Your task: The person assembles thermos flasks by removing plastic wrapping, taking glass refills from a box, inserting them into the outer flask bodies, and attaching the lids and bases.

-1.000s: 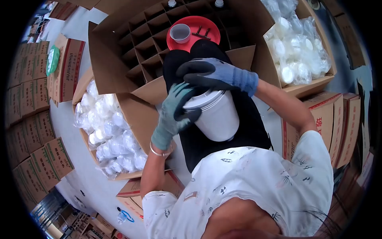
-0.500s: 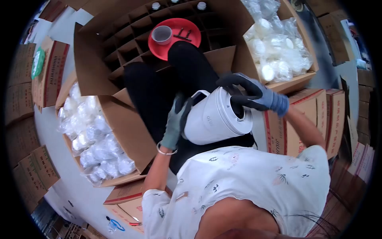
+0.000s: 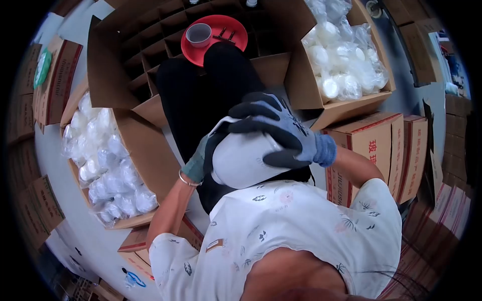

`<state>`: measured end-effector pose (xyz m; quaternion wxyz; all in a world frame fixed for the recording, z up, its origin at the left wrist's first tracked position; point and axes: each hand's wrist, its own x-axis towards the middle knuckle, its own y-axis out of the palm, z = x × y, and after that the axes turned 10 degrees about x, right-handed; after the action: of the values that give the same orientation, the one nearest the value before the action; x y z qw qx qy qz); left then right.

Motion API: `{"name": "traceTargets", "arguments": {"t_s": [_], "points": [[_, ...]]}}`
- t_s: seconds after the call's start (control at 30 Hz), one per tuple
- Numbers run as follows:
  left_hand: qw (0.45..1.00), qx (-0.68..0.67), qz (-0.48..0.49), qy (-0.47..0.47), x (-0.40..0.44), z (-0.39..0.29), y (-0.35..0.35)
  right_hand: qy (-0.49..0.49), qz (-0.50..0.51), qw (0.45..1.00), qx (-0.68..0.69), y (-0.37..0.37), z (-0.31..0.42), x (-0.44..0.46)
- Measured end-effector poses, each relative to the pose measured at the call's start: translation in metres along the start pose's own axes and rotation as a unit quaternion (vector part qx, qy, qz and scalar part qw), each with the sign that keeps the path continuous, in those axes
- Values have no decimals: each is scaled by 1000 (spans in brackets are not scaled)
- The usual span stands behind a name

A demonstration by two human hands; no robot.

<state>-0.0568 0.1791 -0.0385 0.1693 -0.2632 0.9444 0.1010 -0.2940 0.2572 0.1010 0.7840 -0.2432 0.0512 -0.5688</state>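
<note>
A white jug rests on its side across my lap, close to the patterned shirt. My right hand, in a blue and black glove, is wrapped over its upper and right parts, with the fingers reaching across toward the left hand. My left hand, in a grey-green and black glove, grips its left side near the handle; part of those fingers is hidden behind it. The jug's mouth is covered by my right hand. Beyond my knees, a red plate holds a translucent cup and several small dark pieces.
The plate sits over a large divided carton. To the left, an open carton holds bagged white pieces; more bagged white pieces fill another at right. Closed printed cartons stand by my right arm.
My right hand has moved left from the jug's open end to spread over its body. The jug has turned and its mouth is now covered. The camera view has shifted slightly.
</note>
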Motion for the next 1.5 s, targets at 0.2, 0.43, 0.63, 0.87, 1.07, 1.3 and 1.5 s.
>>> {"name": "traceTargets", "arguments": {"t_s": [0.2,0.43,0.63,0.87,1.07,1.3,1.5], "points": [[953,124,-161,226,7,-71,6,89,-147,977,126,-17,-29,-17],[984,100,-124,83,16,-109,-14,76,-252,950,165,-41,-48,-16],[713,558,-176,386,16,-165,20,194,-295,877,326,-12,-64,-26],[931,206,-228,196,30,-125,0,-11,-199,964,174,-48,-69,-9],[720,511,-167,438,36,-176,1,136,-264,805,513,-27,-125,-13],[823,354,-328,301,21,-162,-27,72,-229,883,403,-36,-82,24],[805,328,-350,348,-11,-162,-58,39,-272,874,400,-22,-57,95]]}}
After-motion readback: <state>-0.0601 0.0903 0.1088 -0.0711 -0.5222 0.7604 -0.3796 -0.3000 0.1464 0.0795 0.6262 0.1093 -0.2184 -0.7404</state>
